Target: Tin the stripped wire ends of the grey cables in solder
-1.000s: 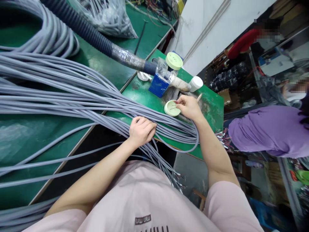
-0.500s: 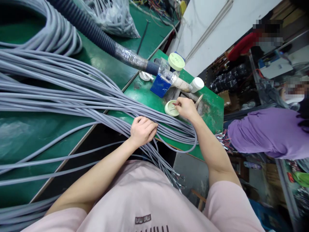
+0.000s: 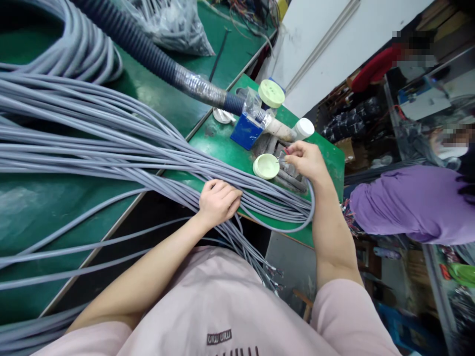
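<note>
My left hand (image 3: 220, 201) is closed over a thick bundle of grey cables (image 3: 174, 158) at the near edge of the green bench. In my right hand (image 3: 306, 159), the fingertips pinch the end of one grey cable (image 3: 312, 200), which bends back in a loop below the wrist. Thin wires (image 3: 281, 160), dark and red, stick out from those fingers. Their tips point left, at the right rim of a small pale-green cup (image 3: 259, 171). Whether they touch the rim I cannot tell. The fingers partly hide the wires.
A black ribbed hose (image 3: 156, 57) ends by a blue box (image 3: 246, 131). Nearby stand a white jar (image 3: 304, 128) and a round pale-green lid (image 3: 271, 93). Coiled cable (image 3: 89, 54) lies at the upper left. A person in a purple top (image 3: 408, 202) is at the right.
My right hand has moved right, drawing the wire ends from inside the cup to its right rim. The cable loop has shifted right with it. My left hand has stayed nearly still.
</note>
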Motion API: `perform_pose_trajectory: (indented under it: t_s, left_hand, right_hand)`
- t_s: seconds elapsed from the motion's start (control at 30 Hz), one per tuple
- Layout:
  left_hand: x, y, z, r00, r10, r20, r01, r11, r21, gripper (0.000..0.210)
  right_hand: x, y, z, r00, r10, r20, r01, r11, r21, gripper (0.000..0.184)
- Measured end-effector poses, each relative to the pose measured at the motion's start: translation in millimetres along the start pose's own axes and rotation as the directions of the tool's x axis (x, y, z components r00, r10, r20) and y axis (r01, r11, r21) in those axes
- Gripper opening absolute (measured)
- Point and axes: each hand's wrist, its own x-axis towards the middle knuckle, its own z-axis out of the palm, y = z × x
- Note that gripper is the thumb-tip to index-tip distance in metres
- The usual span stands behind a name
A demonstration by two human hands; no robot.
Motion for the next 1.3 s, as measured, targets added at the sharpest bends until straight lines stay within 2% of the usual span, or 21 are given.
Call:
perform_pose_trajectory:
  t_s: [0.13, 0.27, 0.5, 0.8, 0.93, 1.1, 1.23, 1.3]
  left_hand:
    - [-1.1, -0.8, 1.7, 1.0, -0.008, 0.0, 0.008, 1.0, -0.009, 0.013]
    - [1.7, 0.0, 1.2, 1.0, 0.013, -0.028, -0.013, 1.0, 0.017, 0.01]
    - [4.0, 0.9, -0.4, 0.999, 0.041, -0.036, -0.039, 0.998, 0.05, 0.009]
    - [-0.3, -1.1, 2.6, 1.0, 0.014, -0.007, -0.014, 1.0, 0.017, 0.01]
    - [-0.2, -1.2, 2.1, 1.0, 0.022, -0.013, -0.022, 1.0, 0.01, 0.012]
    - [-0.4, -1.5, 1.9, 1.0, 0.007, 0.012, -0.008, 1.0, 0.028, 0.011]
    - [1.5, -0.1, -0.6, 0.999, -0.046, 0.028, 0.046, 0.999, 0.003, 0.01]
    - [5.4, 6.9, -3.2, 0.991, -0.133, 0.015, 0.134, 0.988, -0.074, 0.009]
  right_hand:
    - [7.7, 28.8, -11.9, 0.978, 0.184, -0.099, -0.176, 0.981, 0.08, 0.016]
    - [19.2, 59.9, -5.2, 0.95, 0.279, -0.141, -0.279, 0.96, 0.024, 0.02]
    - [30.2, 85.4, 9.3, 0.955, 0.24, -0.177, -0.264, 0.955, -0.133, 0.014]
    - [37.1, 85.2, 16.2, 0.949, 0.282, -0.139, -0.304, 0.935, -0.18, 0.016]
    - [34.2, 83.3, 8.9, 0.949, 0.274, -0.157, -0.292, 0.95, -0.112, 0.015]
    - [-2.6, 60.8, -14.3, 0.943, 0.236, -0.233, -0.205, 0.967, 0.149, 0.015]
    - [-61.7, 24.1, -20.7, 0.95, 0.17, -0.262, -0.056, 0.918, 0.393, 0.016]
    - [-93.8, 3.8, -16.2, 0.947, 0.139, -0.291, 0.02, 0.876, 0.482, 0.019]
